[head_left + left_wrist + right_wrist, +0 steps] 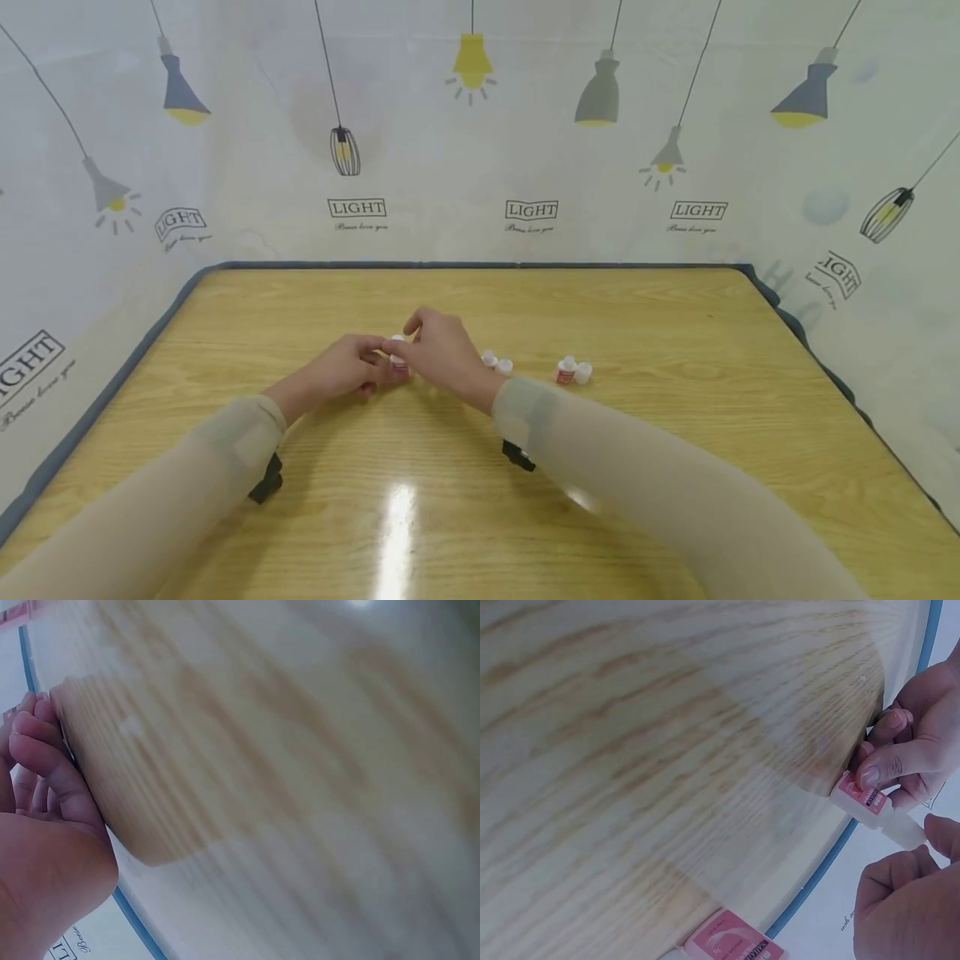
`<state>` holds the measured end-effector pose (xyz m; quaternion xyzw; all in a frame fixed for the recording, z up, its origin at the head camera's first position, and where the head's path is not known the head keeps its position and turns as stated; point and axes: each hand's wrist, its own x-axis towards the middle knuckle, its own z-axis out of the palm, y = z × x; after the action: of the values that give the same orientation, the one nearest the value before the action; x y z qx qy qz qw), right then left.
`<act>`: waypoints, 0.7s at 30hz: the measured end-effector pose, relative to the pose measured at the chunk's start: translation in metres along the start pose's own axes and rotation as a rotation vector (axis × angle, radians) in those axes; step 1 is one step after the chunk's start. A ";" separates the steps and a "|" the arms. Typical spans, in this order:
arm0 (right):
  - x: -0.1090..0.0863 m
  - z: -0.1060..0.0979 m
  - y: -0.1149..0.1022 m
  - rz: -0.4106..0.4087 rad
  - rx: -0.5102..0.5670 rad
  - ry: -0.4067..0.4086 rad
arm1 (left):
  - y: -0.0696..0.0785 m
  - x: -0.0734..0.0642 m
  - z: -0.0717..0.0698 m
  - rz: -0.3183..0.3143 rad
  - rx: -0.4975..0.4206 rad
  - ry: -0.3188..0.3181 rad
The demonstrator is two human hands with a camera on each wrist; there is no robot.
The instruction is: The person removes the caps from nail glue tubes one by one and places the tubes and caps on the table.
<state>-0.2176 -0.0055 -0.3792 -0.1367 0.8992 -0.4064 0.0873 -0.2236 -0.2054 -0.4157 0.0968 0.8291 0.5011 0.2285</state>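
Note:
My left hand [347, 365] grips a small bottle [399, 365] with a pink-red label and a white top, left of the table's middle. In the right wrist view, the thumb and fingers of that hand hold the bottle [859, 799] round its labelled body, and its pale cap [904, 829] points toward my right hand [915, 900]. The right thumb and curled index finger are at the cap's two sides, and the thumb appears to touch it. Seen from the head, my right hand [446, 354] bends over the top of the bottle. The left wrist view shows the left hand [56, 802] without the bottle.
Right of the hands stand two more small bottles; the farther one [566, 372] has a red label, with a loose white cap [583, 372] beside it. Another white cap [505, 367] lies by the nearer bottle [489, 359], partly behind the right wrist. A printed sheet [442, 167] surrounds the wooden table [637, 467].

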 end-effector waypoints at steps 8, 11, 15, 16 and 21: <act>-0.001 0.002 -0.001 -0.045 0.023 -0.018 | 0.001 0.001 -0.003 0.003 0.030 0.013; -0.001 0.004 -0.001 -0.080 0.014 -0.034 | 0.000 0.000 -0.004 -0.012 0.044 0.021; -0.002 0.006 0.000 -0.080 0.019 -0.049 | -0.002 0.000 -0.003 -0.018 0.041 0.012; -0.002 0.007 0.000 -0.072 0.022 -0.045 | -0.002 0.001 -0.003 -0.021 0.038 0.010; -0.004 0.009 0.003 -0.037 0.027 -0.023 | 0.000 0.002 -0.001 -0.025 0.041 0.005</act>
<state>-0.2116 -0.0085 -0.3867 -0.1568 0.8899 -0.4184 0.0921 -0.2262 -0.2055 -0.4156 0.0898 0.8410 0.4811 0.2305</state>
